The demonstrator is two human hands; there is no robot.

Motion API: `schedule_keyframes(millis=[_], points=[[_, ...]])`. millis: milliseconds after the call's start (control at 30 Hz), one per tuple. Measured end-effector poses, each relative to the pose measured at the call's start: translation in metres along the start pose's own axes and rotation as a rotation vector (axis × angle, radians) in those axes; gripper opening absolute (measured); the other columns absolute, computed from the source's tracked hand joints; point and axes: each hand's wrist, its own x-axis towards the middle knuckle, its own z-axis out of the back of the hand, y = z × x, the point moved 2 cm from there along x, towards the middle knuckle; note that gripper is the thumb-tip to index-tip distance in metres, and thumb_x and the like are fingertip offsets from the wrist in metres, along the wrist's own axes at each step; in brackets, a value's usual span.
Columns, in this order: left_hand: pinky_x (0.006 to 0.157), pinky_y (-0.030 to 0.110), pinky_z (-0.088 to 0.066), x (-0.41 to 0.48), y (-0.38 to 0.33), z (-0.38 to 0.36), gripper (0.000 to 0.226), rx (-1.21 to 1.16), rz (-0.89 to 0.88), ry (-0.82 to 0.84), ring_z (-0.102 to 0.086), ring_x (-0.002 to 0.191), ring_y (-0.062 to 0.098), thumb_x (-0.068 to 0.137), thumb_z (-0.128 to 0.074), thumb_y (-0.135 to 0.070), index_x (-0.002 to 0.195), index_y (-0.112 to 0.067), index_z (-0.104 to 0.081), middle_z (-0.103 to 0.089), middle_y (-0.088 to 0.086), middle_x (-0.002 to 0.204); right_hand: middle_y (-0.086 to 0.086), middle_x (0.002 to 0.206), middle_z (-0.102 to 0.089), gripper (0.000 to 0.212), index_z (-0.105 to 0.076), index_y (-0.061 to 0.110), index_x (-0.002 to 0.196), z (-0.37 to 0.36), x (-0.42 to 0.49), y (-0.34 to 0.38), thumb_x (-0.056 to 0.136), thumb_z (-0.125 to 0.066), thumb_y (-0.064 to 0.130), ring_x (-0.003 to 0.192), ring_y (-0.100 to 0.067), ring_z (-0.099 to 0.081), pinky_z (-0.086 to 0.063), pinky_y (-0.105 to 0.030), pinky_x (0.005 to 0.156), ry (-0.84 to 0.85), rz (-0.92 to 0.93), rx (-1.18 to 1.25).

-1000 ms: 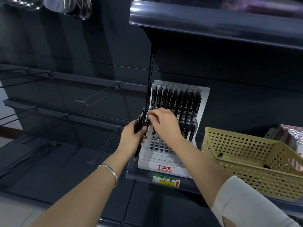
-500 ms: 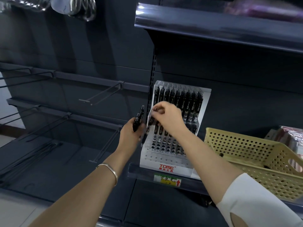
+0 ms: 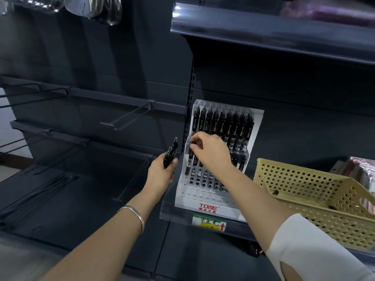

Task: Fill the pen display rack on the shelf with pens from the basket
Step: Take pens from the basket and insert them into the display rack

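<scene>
Left side is mostly bare dark back panel [image 3: 101,57] with wire peg hooks [image 3: 129,116] sticking out off crossbars [image 3: 113,98], plus a few more lower down. Some clear plastic packs [image 3: 93,9] hang top left. A slotted upright [image 3: 191,102] runs down the middle. The upper shelf [image 3: 263,37] on the right has something pinkish and blurry [image 3: 324,9] on it. There's a green-and-yellow price label [image 3: 209,224] with a red arrow near the middle, and shrink-wrapped packs [image 3: 359,171] far right.
</scene>
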Motion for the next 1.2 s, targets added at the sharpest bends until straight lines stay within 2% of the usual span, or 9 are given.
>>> schedule_keyframes(millis=[67,200,300,667,900,967,1067,1133,1200], points=[[0.051,0.025,-0.040,0.000,0.002,0.001,0.020,-0.024,0.032,0.008,-0.043,0.052,0.015,0.095,-0.049,-0.010,0.075,-0.017,-0.049,-0.046,0.003,0.063,0.005,0.099,-0.068,0.020,-0.062,0.028,0.110,-0.003,0.002,0.000,0.093,-0.051,0.030,0.110,-0.020,-0.050,-0.038,-0.037,0.091,0.021,0.019,-0.104],[0.052,0.027,-0.045,-0.001,0.004,0.003,0.014,0.013,0.037,0.045,-0.049,0.053,0.016,0.093,-0.050,-0.009,0.084,-0.018,-0.054,-0.058,0.007,0.072,0.009,0.114,-0.061,0.022,-0.062,0.031,0.111,-0.014,0.000,0.000,0.093,-0.050,0.034,0.117,-0.020,-0.041,-0.029,-0.037,0.090,0.010,0.054,-0.241],[0.052,0.028,-0.046,-0.003,0.005,0.004,0.013,0.032,0.030,0.053,-0.052,0.054,0.018,0.094,-0.051,-0.010,0.086,-0.020,-0.054,-0.065,0.006,0.076,0.009,0.120,-0.053,0.024,-0.061,0.032,0.113,-0.016,0.001,0.000,0.093,-0.050,0.035,0.118,-0.020,-0.037,-0.028,-0.037,0.089,-0.014,0.049,-0.272],[0.045,0.023,-0.046,-0.003,0.001,0.003,0.005,0.018,0.025,0.047,-0.054,0.052,0.018,0.094,-0.051,-0.012,0.099,-0.011,-0.051,-0.069,0.003,0.081,0.005,0.117,-0.051,0.028,-0.060,0.026,0.115,-0.020,0.002,-0.006,0.092,-0.052,0.041,0.119,-0.019,-0.039,-0.029,-0.037,0.092,-0.044,0.015,-0.270],[0.043,0.021,-0.044,-0.008,-0.001,0.003,0.009,0.034,0.012,0.051,-0.054,0.053,0.017,0.094,-0.050,-0.011,0.086,-0.013,-0.050,-0.065,0.006,0.076,0.004,0.119,-0.052,0.027,-0.059,0.026,0.115,-0.019,0.002,-0.001,0.093,-0.049,0.039,0.119,-0.021,-0.038,-0.029,-0.038,0.093,-0.044,0.010,-0.290],[0.045,0.024,-0.046,-0.008,-0.001,0.003,0.010,0.023,0.013,0.054,-0.054,0.056,0.019,0.095,-0.050,-0.011,0.085,-0.013,-0.051,-0.064,0.005,0.075,0.002,0.120,-0.055,0.028,-0.059,0.023,0.117,-0.016,0.002,0.004,0.095,-0.046,0.034,0.116,-0.021,-0.044,-0.034,-0.038,0.093,-0.090,0.049,-0.214],[0.053,0.030,-0.049,-0.008,-0.006,0.001,0.008,-0.022,-0.002,0.062,-0.054,0.059,0.020,0.095,-0.049,-0.009,0.089,-0.014,-0.052,-0.063,0.007,0.076,-0.002,0.116,-0.058,0.031,-0.058,0.015,0.122,-0.011,0.003,0.015,0.095,-0.048,0.027,0.103,-0.017,-0.055,-0.045,-0.031,0.089,-0.039,0.072,0.101],[0.055,0.030,-0.049,-0.010,-0.009,-0.001,0.011,-0.056,-0.009,0.075,-0.054,0.059,0.018,0.095,-0.049,-0.008,0.090,-0.016,-0.053,-0.063,0.007,0.076,0.003,0.101,-0.059,0.030,-0.059,0.016,0.120,-0.010,0.002,0.018,0.092,-0.055,0.025,0.087,-0.008,-0.054,-0.042,-0.022,0.081,0.040,0.027,0.265],[0.054,0.027,-0.049,-0.013,-0.013,-0.004,0.011,-0.061,-0.018,0.088,-0.054,0.058,0.017,0.094,-0.049,-0.006,0.092,-0.015,-0.055,-0.062,0.005,0.075,0.006,0.080,-0.055,0.023,-0.061,0.016,0.112,-0.009,0.000,0.017,0.089,-0.060,0.019,0.071,-0.003,-0.051,-0.041,-0.020,0.073,0.086,-0.033,0.421]])
